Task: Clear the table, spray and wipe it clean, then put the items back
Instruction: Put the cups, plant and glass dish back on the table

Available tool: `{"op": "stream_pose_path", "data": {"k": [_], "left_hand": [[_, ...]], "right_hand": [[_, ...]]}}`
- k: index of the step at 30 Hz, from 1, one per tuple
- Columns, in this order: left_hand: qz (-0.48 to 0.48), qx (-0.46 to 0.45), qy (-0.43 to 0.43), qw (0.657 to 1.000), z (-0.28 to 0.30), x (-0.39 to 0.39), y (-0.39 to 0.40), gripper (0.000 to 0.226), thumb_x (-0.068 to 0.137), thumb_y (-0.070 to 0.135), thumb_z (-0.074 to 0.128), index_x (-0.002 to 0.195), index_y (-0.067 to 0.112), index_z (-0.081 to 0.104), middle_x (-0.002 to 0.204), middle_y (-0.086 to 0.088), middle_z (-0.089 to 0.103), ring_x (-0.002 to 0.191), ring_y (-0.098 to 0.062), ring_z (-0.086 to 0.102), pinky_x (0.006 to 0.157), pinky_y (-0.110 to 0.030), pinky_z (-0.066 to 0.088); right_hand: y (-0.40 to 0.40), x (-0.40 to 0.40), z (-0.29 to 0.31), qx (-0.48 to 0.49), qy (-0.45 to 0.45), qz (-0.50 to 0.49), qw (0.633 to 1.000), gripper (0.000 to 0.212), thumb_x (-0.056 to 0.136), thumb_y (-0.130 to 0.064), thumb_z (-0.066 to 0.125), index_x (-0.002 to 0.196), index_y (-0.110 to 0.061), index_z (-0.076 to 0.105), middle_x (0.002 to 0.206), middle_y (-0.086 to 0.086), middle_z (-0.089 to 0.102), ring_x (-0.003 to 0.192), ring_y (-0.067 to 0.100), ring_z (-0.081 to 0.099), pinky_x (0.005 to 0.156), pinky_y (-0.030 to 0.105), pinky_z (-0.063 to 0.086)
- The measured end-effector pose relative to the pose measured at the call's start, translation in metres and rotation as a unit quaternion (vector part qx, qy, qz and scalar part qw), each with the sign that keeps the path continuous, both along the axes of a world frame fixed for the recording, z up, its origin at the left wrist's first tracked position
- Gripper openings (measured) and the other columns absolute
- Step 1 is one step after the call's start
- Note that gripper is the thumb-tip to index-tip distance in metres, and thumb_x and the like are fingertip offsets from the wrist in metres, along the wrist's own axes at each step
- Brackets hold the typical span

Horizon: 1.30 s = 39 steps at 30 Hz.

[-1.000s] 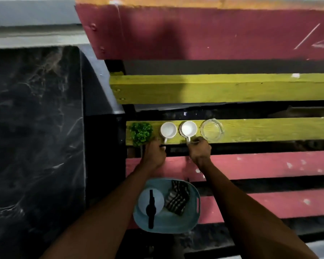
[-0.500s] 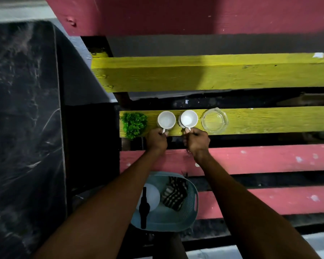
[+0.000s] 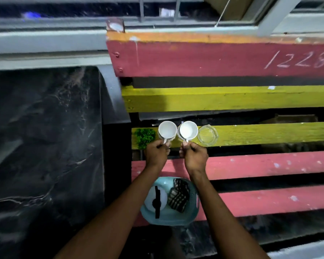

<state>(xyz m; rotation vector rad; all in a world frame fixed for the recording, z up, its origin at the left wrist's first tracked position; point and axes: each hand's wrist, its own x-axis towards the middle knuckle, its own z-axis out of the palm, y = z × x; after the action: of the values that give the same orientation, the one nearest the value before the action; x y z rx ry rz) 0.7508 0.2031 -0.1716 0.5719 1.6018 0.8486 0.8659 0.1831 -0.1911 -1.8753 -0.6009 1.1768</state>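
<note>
Mugs: left white mug (image 3: 167,129) and right white mug (image 3: 188,130) over yellow desk (image 3: 269,132) slat, handles pinched by closed left hand (image 3: 156,153) and right hand (image 3: 195,156); clearing barely begun, spraying and wiping ahead.

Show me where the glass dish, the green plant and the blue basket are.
glass dish (image 3: 207,135): head view, middle of its clear bottom.
green plant (image 3: 144,136): head view, middle of the leaves.
blue basket (image 3: 194,204): head view, its right wall.

A dim scene: a slatted wooden counter (image 3: 251,165) of red and yellow planks, "1228" chalked on its red backboard (image 3: 213,58). A black marble slab (image 3: 45,146) lies left; grey window frames (image 3: 45,40) run behind.
</note>
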Motion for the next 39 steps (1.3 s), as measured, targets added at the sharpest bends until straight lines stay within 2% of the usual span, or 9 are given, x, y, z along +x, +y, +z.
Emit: {"op": "stream_pose_path", "data": {"k": [5, 9, 13, 17, 22, 28, 31, 35, 39], "left_hand": [[0.042, 0.061, -0.056, 0.996, 0.077, -0.064, -0.027, 0.029, 0.091, -0.003, 0.063, 0.067, 0.012, 0.061, 0.076, -0.011, 0.058, 0.074, -0.021, 0.054, 0.068, -0.033, 0.050], [0.027, 0.120, -0.064, 0.990, 0.135, -0.155, -0.064, 0.012, 0.092, -0.003, 0.063, 0.080, 0.002, 0.065, 0.077, -0.012, 0.059, 0.071, -0.019, 0.056, 0.064, -0.029, 0.052], [0.053, 0.147, -0.061, 0.986, 0.180, -0.263, -0.103, 0.008, 0.090, 0.001, 0.067, 0.084, 0.005, 0.069, 0.080, -0.013, 0.063, 0.070, -0.020, 0.058, 0.061, -0.022, 0.053], [0.086, 0.153, -0.028, 0.984, 0.206, -0.373, -0.137, 0.022, 0.090, 0.004, 0.068, 0.072, 0.016, 0.069, 0.081, -0.013, 0.066, 0.074, -0.022, 0.061, 0.064, -0.021, 0.055], [0.150, 0.135, 0.005, 0.979, 0.218, -0.492, -0.157, 0.025, 0.090, 0.005, 0.068, 0.068, 0.017, 0.069, 0.079, -0.014, 0.065, 0.075, -0.025, 0.058, 0.074, -0.037, 0.050], [0.218, 0.129, 0.035, 0.967, 0.208, -0.607, -0.160, 0.026, 0.090, 0.001, 0.066, 0.067, 0.013, 0.067, 0.079, -0.013, 0.063, 0.071, -0.022, 0.054, 0.061, -0.025, 0.047], [0.239, 0.114, 0.047, 0.963, 0.195, -0.656, -0.151, 0.024, 0.091, 0.000, 0.064, 0.070, 0.010, 0.066, 0.074, -0.010, 0.063, 0.061, -0.019, 0.051, 0.050, -0.014, 0.044], [0.266, 0.078, 0.056, 0.959, 0.183, -0.716, -0.131, 0.009, 0.093, -0.006, 0.059, 0.086, -0.002, 0.064, 0.075, -0.010, 0.059, 0.051, -0.011, 0.049, 0.043, -0.011, 0.040], [0.272, 0.060, 0.078, 0.957, 0.169, -0.769, -0.111, 0.027, 0.091, -0.007, 0.061, 0.067, 0.005, 0.064, 0.062, -0.006, 0.057, 0.044, -0.006, 0.050, 0.043, -0.013, 0.042]], "right_hand": [[-0.024, -0.064, 0.074, 0.078, -0.045, 0.049, 0.995, 0.035, 0.089, -0.035, 0.066, 0.060, -0.017, 0.061, 0.058, -0.001, 0.054, 0.061, 0.015, 0.047, 0.060, 0.040, 0.048], [-0.053, -0.148, 0.132, 0.136, -0.097, 0.084, 0.982, 0.048, 0.083, -0.052, 0.060, 0.071, -0.006, 0.058, 0.060, 0.002, 0.051, 0.063, 0.015, 0.046, 0.064, 0.055, 0.052], [-0.082, -0.255, 0.186, 0.179, -0.097, 0.117, 0.972, 0.038, 0.086, -0.042, 0.064, 0.061, -0.014, 0.060, 0.055, -0.008, 0.056, 0.059, 0.012, 0.049, 0.065, 0.051, 0.055], [-0.104, -0.365, 0.213, 0.190, -0.065, 0.176, 0.964, 0.037, 0.088, -0.037, 0.067, 0.064, -0.010, 0.065, 0.055, -0.004, 0.062, 0.057, 0.013, 0.054, 0.066, 0.055, 0.056], [-0.113, -0.485, 0.227, 0.191, -0.042, 0.234, 0.952, 0.037, 0.093, -0.022, 0.068, 0.061, -0.002, 0.061, 0.052, -0.007, 0.056, 0.056, 0.010, 0.050, 0.064, 0.050, 0.056], [-0.100, -0.599, 0.207, 0.177, -0.079, 0.303, 0.933, 0.042, 0.087, -0.042, 0.064, 0.062, -0.009, 0.057, 0.053, -0.011, 0.042, 0.056, 0.007, 0.041, 0.059, 0.038, 0.048], [-0.089, -0.647, 0.199, 0.170, -0.088, 0.330, 0.924, 0.045, 0.092, -0.029, 0.069, 0.053, -0.016, 0.051, 0.052, -0.015, 0.033, 0.056, 0.004, 0.032, 0.060, 0.030, 0.035], [-0.065, -0.707, 0.180, 0.150, -0.098, 0.343, 0.922, 0.037, 0.093, -0.028, 0.070, 0.068, -0.002, 0.065, 0.061, -0.014, 0.033, 0.062, 0.002, 0.036, 0.066, 0.032, 0.042], [-0.045, -0.762, 0.166, 0.126, -0.093, 0.345, 0.925, 0.035, 0.093, -0.029, 0.069, 0.069, -0.004, 0.067, 0.066, -0.013, 0.033, 0.067, 0.003, 0.042, 0.069, 0.032, 0.047]]}}
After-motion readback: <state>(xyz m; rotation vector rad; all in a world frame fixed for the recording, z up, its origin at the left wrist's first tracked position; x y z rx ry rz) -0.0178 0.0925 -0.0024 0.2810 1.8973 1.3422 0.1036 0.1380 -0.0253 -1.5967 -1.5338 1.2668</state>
